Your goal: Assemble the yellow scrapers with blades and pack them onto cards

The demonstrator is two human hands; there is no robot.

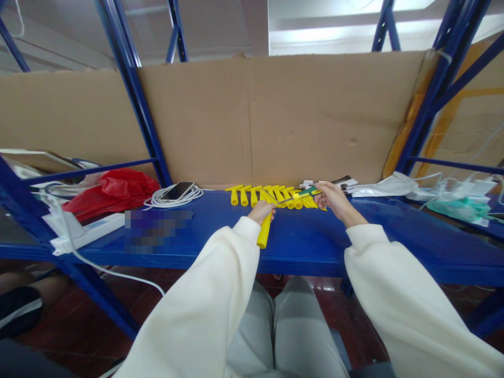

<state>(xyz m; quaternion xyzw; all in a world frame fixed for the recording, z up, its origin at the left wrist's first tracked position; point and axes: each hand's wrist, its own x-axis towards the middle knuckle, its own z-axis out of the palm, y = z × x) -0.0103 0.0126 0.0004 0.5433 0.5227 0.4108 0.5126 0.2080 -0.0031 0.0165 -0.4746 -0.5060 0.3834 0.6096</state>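
Note:
My left hand [261, 211] is closed around a yellow plastic part [264, 233] with a thick, rounded handle that points down toward me over the shelf's front edge. My right hand [329, 198] grips a screwdriver [307, 193] by its green and yellow handle. The thin shaft runs left to the upper end of the held part, beside my left fingers; whether the tip touches it I cannot tell. Behind both hands, a row of several similar yellow parts [244, 196] lies along the back of the blue shelf [224, 220], partly hidden by my hands and the tool.
A smartphone [178, 191] lies on a coiled white cable [157, 199] at left. Farther left are a red plastic bag [118, 190] and a white power strip [92, 232]. Cardboard [315, 115] walls the back. Clear plastic packaging [386, 186] lies at right, between blue uprights.

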